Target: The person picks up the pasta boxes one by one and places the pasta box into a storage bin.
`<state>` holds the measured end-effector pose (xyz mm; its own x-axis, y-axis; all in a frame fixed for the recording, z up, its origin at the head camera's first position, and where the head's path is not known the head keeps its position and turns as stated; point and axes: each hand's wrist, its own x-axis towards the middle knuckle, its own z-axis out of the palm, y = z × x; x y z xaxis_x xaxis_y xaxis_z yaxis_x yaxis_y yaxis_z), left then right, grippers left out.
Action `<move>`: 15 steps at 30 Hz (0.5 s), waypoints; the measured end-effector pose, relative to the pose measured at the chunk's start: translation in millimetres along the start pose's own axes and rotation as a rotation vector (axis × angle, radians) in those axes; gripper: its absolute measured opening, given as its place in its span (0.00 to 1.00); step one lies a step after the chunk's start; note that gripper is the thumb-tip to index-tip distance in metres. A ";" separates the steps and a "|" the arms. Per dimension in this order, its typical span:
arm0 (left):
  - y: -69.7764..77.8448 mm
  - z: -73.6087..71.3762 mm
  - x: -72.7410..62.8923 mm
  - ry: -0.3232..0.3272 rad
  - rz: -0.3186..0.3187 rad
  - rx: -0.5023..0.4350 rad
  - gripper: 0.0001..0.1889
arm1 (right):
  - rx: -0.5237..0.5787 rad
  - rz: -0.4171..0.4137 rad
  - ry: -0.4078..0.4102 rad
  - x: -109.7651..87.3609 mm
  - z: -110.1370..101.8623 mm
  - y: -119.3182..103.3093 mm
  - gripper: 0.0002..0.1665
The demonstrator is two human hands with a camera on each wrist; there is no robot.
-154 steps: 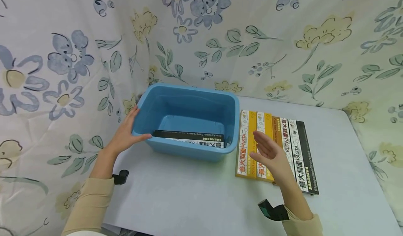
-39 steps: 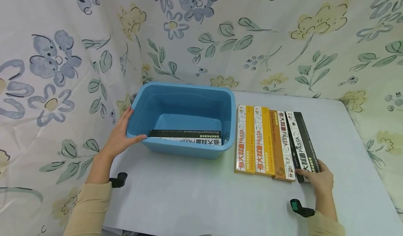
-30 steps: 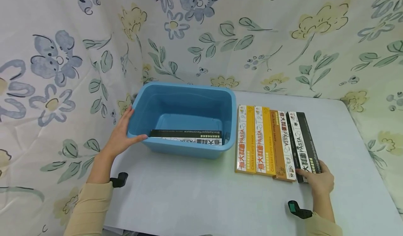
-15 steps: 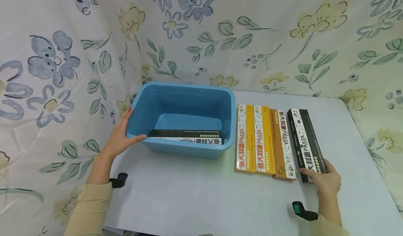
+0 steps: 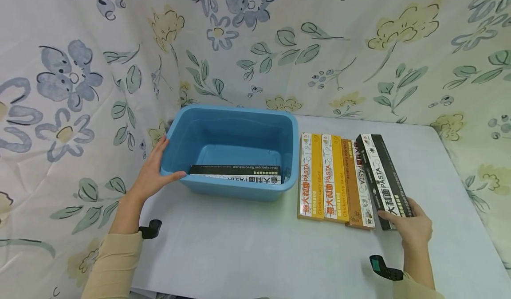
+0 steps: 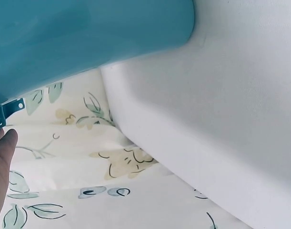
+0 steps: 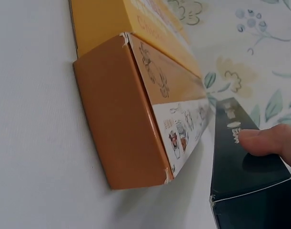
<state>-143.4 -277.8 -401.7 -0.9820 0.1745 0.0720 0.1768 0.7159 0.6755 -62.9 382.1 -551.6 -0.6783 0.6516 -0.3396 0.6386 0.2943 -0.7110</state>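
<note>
My right hand (image 5: 413, 228) grips the near end of a black-and-white pasta box (image 5: 383, 179), thumb on its left side. The box's far end tilts up and overlaps the far corner of the brown crab roe pasta box (image 5: 356, 183); in the right wrist view a gap separates the black box (image 7: 250, 176) from the brown box (image 7: 116, 119). At the left, my left hand (image 5: 149, 175) rests on the near left corner of the blue bin (image 5: 233, 191), fingers spread along the rim. Another black pasta box (image 5: 235, 170) lies inside along the bin's near wall.
Two yellow chicken curry pasta boxes, the left one (image 5: 310, 177) and the right one (image 5: 334, 177), lie side by side between the bin and the brown box. White table surface (image 5: 255, 245) extends in front. A floral curtain (image 5: 339, 46) hangs behind and at the left.
My right hand has come down from above the boxes and taken hold of the rightmost black box. It has moved right, then its far end has swung up and left. My left hand stays put.
</note>
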 end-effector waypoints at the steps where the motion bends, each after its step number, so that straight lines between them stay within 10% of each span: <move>1: -0.1 0.1 0.0 0.001 0.000 -0.001 0.56 | -0.005 -0.003 0.001 -0.7 0.2 -1.3 0.73; 15: 0.2 0.4 0.4 0.004 0.001 -0.005 0.56 | 0.002 -0.045 -0.007 -75.5 -14.8 -72.5 0.57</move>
<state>-143.7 -277.3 -401.8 -0.9821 0.1727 0.0758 0.1776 0.7120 0.6793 -52.6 321.9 -465.4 -0.7090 0.6326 -0.3116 0.6065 0.3216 -0.7271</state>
